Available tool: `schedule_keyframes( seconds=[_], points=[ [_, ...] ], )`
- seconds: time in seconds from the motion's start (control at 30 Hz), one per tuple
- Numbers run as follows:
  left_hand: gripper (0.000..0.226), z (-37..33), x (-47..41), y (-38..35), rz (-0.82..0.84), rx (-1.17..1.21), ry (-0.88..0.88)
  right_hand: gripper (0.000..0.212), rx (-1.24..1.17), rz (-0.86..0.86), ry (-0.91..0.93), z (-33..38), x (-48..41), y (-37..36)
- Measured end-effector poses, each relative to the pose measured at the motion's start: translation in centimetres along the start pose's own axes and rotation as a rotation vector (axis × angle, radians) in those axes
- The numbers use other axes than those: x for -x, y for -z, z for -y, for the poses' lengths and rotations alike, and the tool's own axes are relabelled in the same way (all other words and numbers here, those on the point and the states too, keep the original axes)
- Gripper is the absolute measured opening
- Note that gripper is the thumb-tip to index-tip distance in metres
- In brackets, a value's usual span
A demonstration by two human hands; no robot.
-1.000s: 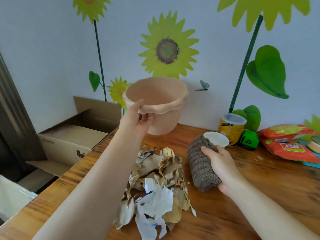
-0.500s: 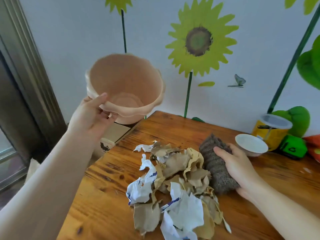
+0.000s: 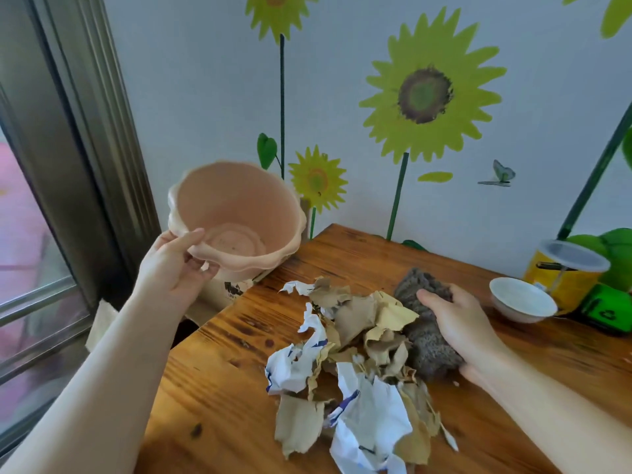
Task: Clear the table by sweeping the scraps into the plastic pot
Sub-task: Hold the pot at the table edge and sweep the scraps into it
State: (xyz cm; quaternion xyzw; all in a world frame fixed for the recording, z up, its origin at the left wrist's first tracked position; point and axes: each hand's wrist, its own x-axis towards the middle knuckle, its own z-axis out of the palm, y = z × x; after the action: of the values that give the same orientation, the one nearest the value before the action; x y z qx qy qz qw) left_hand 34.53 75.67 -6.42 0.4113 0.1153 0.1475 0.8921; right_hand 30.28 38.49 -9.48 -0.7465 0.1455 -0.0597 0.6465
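1. At the far left I see a dark window frame (image 3: 85,138) running up beside the wall.
2. My left hand (image 3: 174,265) is clenched on the wavy rim of the plastic pot (image 3: 236,217), thumb over the lip and fingers (image 3: 201,268) curled underneath. The pot is peach-coloured, held in the air off the counter's left edge near its far left corner, and tilted so its open mouth faces me; the inside looks bare.
3. Below the pot, beside the counter's left edge, part of a cardboard box (image 3: 219,299) shows.
4. The wooden counter (image 3: 219,381) fills the lower middle of my view.
5. The scraps (image 3: 352,364), torn brown and white paper, lie heaped in 1 pile near the middle of the counter, running toward the near edge. They are well apart from the pot.
6. Touching the pile's right side is a grey-brown knitted cloth (image 3: 427,340), bunched into a roll.
7. My right hand (image 3: 461,323) is grasping that cloth from the right, fingers spread over its top and palm pressed to it.
8. Further right, a small white bowl (image 3: 521,299) stands near the far edge.
9. Just behind it is a yellow can (image 3: 564,275) with a clear lid, and beside that a green toy bin (image 3: 608,313) at the right.
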Motion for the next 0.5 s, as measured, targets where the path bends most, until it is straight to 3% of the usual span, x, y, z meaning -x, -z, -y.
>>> schedule_keyframes(
  seconds=[0.23, 0.37, 0.5],
  points=[
    [0.016, 0.8, 1.1, -1.4, 0.124, 0.001, -0.033, 0.04, 0.032, -0.08, 0.077, 1.7, -0.1, 1.0],
    [0.012, 1.2, 1.9, -2.3, 0.189, 0.026, -0.048, 0.044, 0.264, -0.119, 0.157, 2.9, -0.1, 2.5],
    [0.013, 1.4, 2.1, -2.6, 0.192, 0.045, -0.025, 0.044, 0.469, -0.027, 0.084, 2.2, 1.0, 4.2]
  ],
)
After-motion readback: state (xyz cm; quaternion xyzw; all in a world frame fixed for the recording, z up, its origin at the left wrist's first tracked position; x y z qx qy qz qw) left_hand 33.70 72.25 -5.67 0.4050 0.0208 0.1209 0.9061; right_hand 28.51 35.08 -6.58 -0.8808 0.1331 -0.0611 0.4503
